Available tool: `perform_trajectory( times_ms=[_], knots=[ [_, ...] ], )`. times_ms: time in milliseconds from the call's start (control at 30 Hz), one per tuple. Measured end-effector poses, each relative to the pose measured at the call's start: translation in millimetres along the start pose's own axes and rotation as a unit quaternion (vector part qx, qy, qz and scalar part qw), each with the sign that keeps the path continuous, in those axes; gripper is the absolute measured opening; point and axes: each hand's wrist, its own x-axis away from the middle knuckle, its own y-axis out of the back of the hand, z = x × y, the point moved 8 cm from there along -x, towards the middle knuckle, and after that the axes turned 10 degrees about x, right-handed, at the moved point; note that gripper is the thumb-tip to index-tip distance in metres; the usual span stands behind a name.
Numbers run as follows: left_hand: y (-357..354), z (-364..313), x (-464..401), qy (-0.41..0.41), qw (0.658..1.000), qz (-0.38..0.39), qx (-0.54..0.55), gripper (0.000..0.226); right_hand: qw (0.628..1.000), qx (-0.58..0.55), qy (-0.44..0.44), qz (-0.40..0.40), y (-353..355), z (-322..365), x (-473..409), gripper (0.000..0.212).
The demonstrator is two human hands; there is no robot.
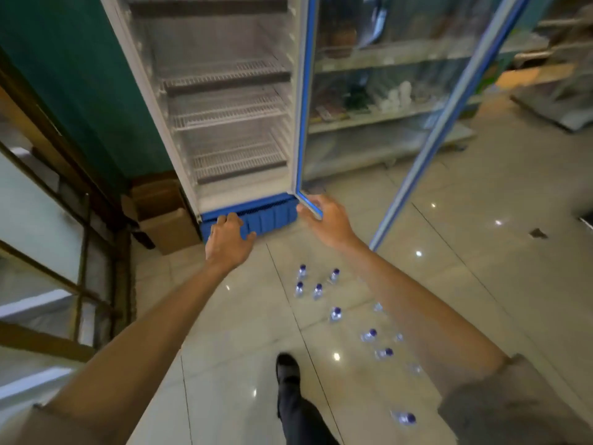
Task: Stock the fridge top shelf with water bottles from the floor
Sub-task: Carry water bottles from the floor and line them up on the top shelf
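The display fridge (154, 91) stands ahead with its glass door (449, 117) swung wide to the right. Its wire shelves (224, 75) hold nothing, and the top shelf is cut off by the frame's upper edge. Several small water bottles (317, 290) with blue caps stand and lie on the tiled floor below my arms. My left hand (229, 237) hangs in front of the fridge's blue base grille (272, 215), fingers loosely curled and holding nothing. My right hand (324, 216) is out by the door's lower hinge corner, fingers relaxed, gripping nothing that I can see.
A cardboard box (163, 216) sits on the floor left of the fridge against a green wall. Store shelves (385, 114) with goods show through the glass door. A window frame (64, 220) runs along the left. My dark shoe (287, 369) steps on the shiny tiles.
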Motion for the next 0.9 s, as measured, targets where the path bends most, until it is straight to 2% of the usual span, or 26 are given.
perform_trajectory(
  times_ms=[200,433,700,900],
  knots=[
    [-42,15,105,0.011,0.998,0.059,-0.011,0.041,0.998,-0.006,-0.061,0.008,16,-49,111,0.053],
    [-118,-6,169,0.006,0.991,0.130,-0.019,0.040,0.984,-0.048,-0.172,-0.017,45,-141,202,0.053],
    [-252,-40,231,0.006,0.974,0.223,-0.034,0.040,0.961,-0.032,-0.275,-0.004,62,-285,297,0.052],
    [-377,-41,286,0.037,0.959,0.276,-0.046,0.040,0.946,-0.029,-0.322,0.037,46,-405,366,0.053]
  ],
)
